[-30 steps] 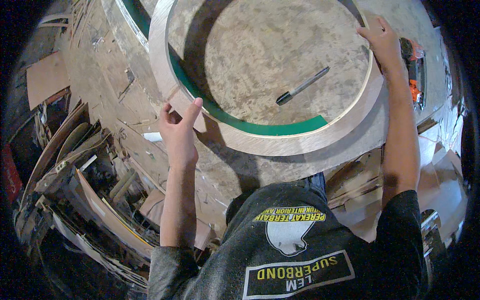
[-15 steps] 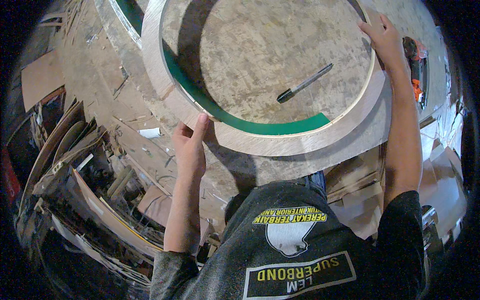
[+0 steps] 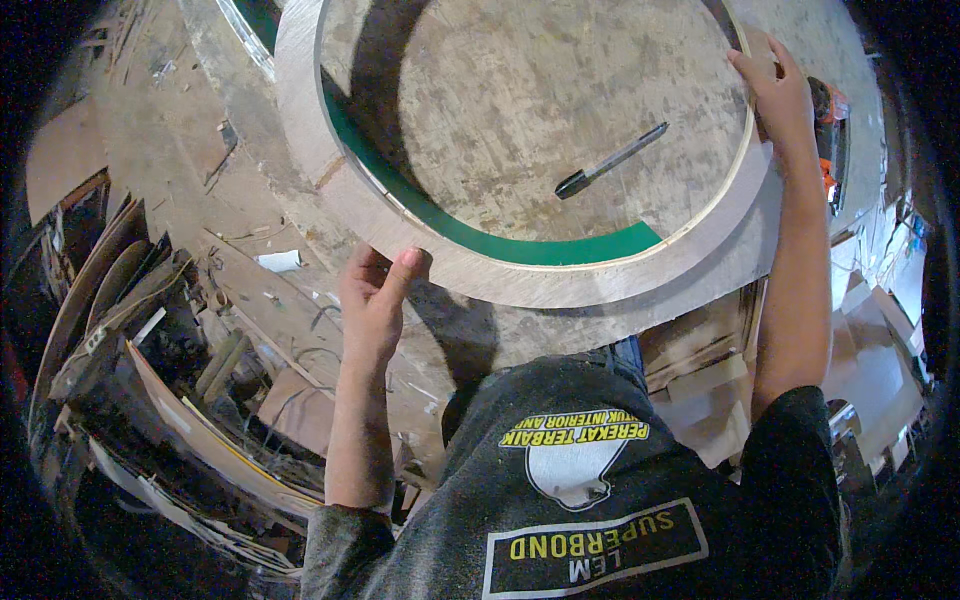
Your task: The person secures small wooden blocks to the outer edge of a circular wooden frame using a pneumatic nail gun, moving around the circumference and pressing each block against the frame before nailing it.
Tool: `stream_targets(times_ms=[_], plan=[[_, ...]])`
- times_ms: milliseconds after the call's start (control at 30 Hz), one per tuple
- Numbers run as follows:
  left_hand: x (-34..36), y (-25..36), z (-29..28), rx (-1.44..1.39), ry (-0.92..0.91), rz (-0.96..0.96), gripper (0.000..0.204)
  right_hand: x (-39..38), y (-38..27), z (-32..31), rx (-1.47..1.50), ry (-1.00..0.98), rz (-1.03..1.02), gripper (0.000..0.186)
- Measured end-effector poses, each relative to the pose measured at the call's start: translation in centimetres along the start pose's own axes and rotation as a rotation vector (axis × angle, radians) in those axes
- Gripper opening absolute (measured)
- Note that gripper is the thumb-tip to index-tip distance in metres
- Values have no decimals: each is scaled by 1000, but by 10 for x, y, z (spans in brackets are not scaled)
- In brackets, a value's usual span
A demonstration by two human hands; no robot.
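A large round plywood ring (image 3: 560, 289) is over the worktable, its far side cut off by the top of the view. A green strip (image 3: 520, 249) lines part of its inner wall and ends in a slanted edge at the near right. My left hand (image 3: 375, 295) grips the near left rim, thumb on top and fingers underneath. At the right rim, my right hand (image 3: 780, 95) is closed around the edge, its fingertips over the inner side. Inside the ring, a black-capped marker pen (image 3: 612, 162) lies on the tabletop.
An orange and black power tool (image 3: 829, 140) lies right of my right forearm. Another green-lined curved piece (image 3: 252, 35) is at the upper left. Stacked curved wood offcuts (image 3: 110, 275) and scraps fill the lower left; a white roll (image 3: 279, 261) lies nearby. The worktable (image 3: 520, 100) has a stained surface.
My left thumb has slid off the ring's inner edge toward its outer edge. My right hand has shifted slightly right and nearer along the rim. The view has moved a little.
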State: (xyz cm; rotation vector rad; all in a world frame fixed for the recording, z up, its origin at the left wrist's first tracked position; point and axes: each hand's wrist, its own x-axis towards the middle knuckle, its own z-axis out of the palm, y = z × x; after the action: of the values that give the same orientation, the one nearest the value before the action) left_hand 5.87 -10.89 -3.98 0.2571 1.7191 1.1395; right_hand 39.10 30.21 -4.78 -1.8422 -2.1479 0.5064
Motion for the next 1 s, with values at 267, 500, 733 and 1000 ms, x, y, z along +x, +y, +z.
stream_targets(times_ms=[267,500,733,1000], plan=[[0,-6,-9,22,-14,3,21,-205,-147,3,164,-487,-716,54],[-1,3,-2,25,-19,6,24,-261,-162,26,151,-543,-550,52],[0,0,0,-14,-9,34,25,-265,-158,28,179,-587,-489,53],[-7,16,11,79,62,1,29,-271,-159,31,204,-515,-463,51]])
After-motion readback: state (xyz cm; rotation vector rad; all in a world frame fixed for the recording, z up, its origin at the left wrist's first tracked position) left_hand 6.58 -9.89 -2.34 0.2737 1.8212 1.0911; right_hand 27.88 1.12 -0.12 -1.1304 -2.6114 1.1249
